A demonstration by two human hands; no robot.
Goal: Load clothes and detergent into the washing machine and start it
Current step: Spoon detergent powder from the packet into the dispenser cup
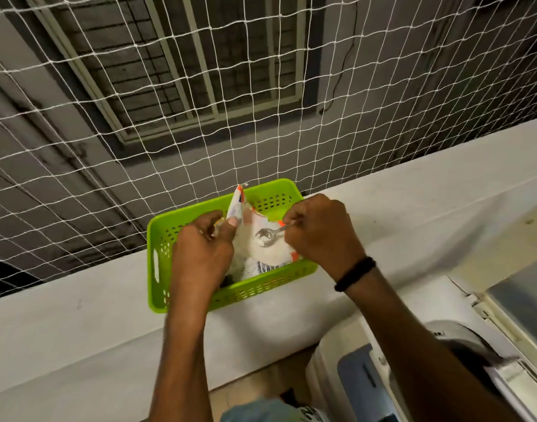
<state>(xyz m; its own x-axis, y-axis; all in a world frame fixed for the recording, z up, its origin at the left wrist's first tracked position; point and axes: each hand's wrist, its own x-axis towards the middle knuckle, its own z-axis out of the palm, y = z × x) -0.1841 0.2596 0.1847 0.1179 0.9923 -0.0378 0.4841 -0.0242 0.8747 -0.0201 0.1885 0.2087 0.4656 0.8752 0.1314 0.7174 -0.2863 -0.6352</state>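
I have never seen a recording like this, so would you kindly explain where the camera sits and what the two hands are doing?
No robot is involved. This single picture comes from a camera worn on a person's head, looking forward and down at their own bare hands. A green basket stands on a white ledge in front of a white net. Inside it lies an opened detergent bag with white powder. The left hand pinches the bag's edge to hold it open. The right hand grips a metal spoon dipped into the powder. The washing machine shows at the lower right.
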